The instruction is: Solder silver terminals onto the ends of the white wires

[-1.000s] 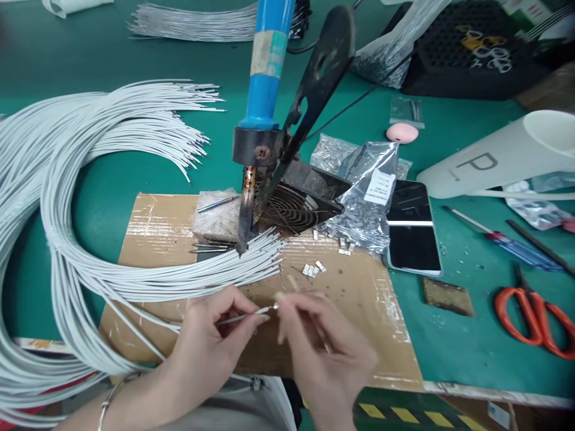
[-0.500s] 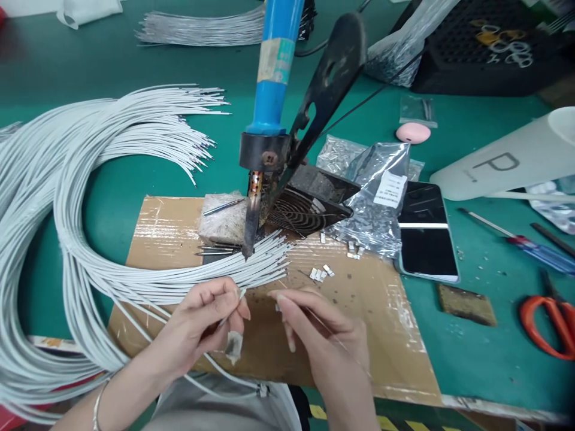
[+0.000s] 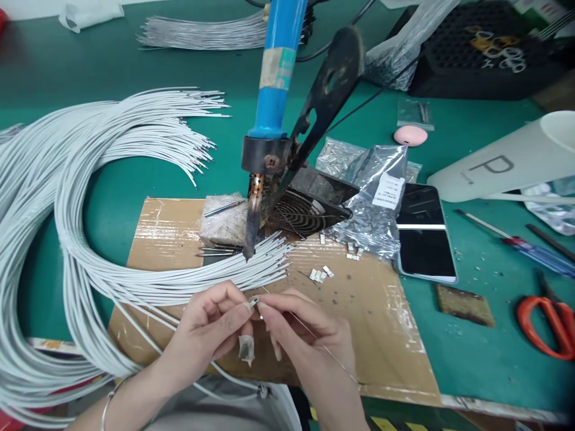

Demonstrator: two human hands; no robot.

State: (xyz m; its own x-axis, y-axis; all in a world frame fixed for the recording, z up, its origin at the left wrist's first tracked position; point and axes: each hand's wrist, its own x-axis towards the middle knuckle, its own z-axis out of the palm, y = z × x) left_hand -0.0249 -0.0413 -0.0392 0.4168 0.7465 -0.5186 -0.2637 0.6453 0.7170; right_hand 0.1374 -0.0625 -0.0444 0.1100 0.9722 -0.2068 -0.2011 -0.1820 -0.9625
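My left hand [image 3: 211,326] pinches the stripped end of a thin white wire [image 3: 157,320] over the cardboard sheet [image 3: 368,311]. My right hand [image 3: 305,329] meets it fingertip to fingertip, pinching a small metal terminal [image 3: 254,301] at the wire's tip and holding a thin solder strand [image 3: 327,353] that trails back to the right. A blue-handled soldering iron [image 3: 269,114] stands in its black holder just beyond, tip down above the fanned wire ends [image 3: 265,257]. Loose metal terminals [image 3: 320,274] lie on the cardboard to the right.
A large bundle of white wires [image 3: 58,197] curves across the left of the green table. A silver bag of parts [image 3: 372,203], a phone [image 3: 424,233], a white tube [image 3: 503,161], a screwdriver [image 3: 516,242] and orange scissors [image 3: 545,320] lie to the right.
My hands have come together: the right fingertips moved left to meet the left at the wire's tip. The left hand now pinches the wire end upward.
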